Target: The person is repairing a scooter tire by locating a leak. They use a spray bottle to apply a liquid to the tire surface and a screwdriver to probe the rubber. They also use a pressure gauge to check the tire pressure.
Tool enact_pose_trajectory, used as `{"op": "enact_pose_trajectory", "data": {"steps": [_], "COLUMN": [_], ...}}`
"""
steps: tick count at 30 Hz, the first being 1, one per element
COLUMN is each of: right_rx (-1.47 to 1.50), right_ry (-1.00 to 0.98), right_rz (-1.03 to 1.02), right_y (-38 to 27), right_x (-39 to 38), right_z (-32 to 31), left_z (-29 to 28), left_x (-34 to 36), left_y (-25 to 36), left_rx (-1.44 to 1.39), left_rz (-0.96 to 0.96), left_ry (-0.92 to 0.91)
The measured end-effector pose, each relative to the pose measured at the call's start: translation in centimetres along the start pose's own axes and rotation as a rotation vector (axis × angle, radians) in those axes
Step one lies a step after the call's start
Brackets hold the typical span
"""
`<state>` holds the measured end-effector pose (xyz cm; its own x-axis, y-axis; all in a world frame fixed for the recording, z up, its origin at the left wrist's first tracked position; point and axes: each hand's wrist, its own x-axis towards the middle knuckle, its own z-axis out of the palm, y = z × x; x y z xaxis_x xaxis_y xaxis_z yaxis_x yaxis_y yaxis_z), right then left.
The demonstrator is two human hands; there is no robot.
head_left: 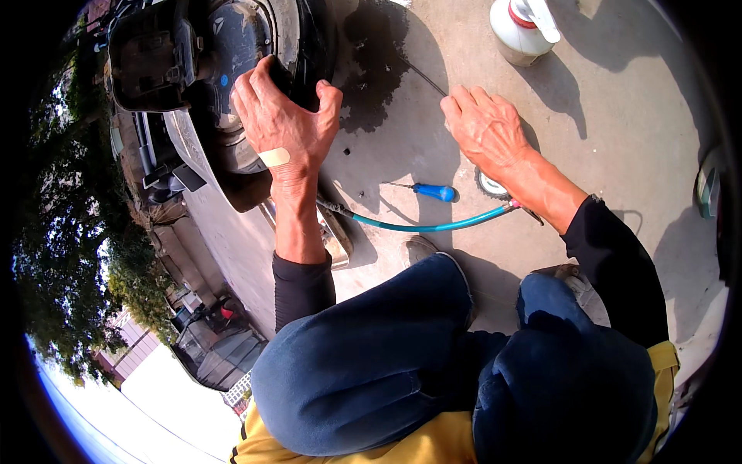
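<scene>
My left hand (286,116) rests against the dark round part of a grimy machine (239,58), thumb spread away from the fingers; the fingertips are partly hidden. My right hand (487,127), closed, grips a thin dark rod (423,75) whose exposed end points toward a wet stain on the ground. What lies inside that fist is hidden. Between the hands, a screwdriver with a blue handle (435,192) lies on the concrete. A teal hose (421,228) curves below it. Under my right wrist a round, dark-rimmed white object (491,185) shows only in part.
A white bottle with a red collar (518,35) stands at the far right. The dark wet stain (375,66) spreads beside the machine. A shallow metal tray (338,240) sits below my left wrist. My bent knees (363,363) are close underneath; a green object (707,185) is at the right rim.
</scene>
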<state>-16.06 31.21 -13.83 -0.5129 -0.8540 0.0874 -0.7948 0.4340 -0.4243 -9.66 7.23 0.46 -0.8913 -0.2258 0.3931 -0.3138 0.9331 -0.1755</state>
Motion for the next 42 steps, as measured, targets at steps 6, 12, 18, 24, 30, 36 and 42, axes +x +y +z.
{"op": "enact_pose_trajectory", "data": {"steps": [6,12,18,24,30,36,42], "right_rx": [0.175,0.321,0.946,0.870,0.906,0.878,0.815], "right_ry": [-0.246,-0.220,0.214,0.356,0.306,0.246,0.187], "right_rz": [-0.289,-0.171,0.197,0.143,0.158,0.104,0.111], "right_y": [-7.5,-7.4,-5.9,-5.4,-5.3,-5.3,-5.9], "right_x": [-3.6,-4.6,0.1,3.7,3.4,3.3,2.6], "right_z": [2.7,2.6,-5.7,-5.0,-5.3,-5.5,-5.0], "left_z": [0.3,-0.2,-0.1,0.1,-0.1,-0.2,-0.1], "left_x": [-0.1,0.2,0.0,-0.1,0.1,-0.1,0.0], "left_y": [-0.4,0.1,0.0,-0.4,-0.1,-0.3,-0.2], "left_rx": [-0.004,-0.018,-0.015,-0.044,-0.067,-0.056,-0.072], "left_rz": [0.014,0.009,0.011,0.030,0.015,0.011,0.016], "left_ry": [0.010,-0.007,0.002,0.002,-0.008,-0.010,-0.012]}}
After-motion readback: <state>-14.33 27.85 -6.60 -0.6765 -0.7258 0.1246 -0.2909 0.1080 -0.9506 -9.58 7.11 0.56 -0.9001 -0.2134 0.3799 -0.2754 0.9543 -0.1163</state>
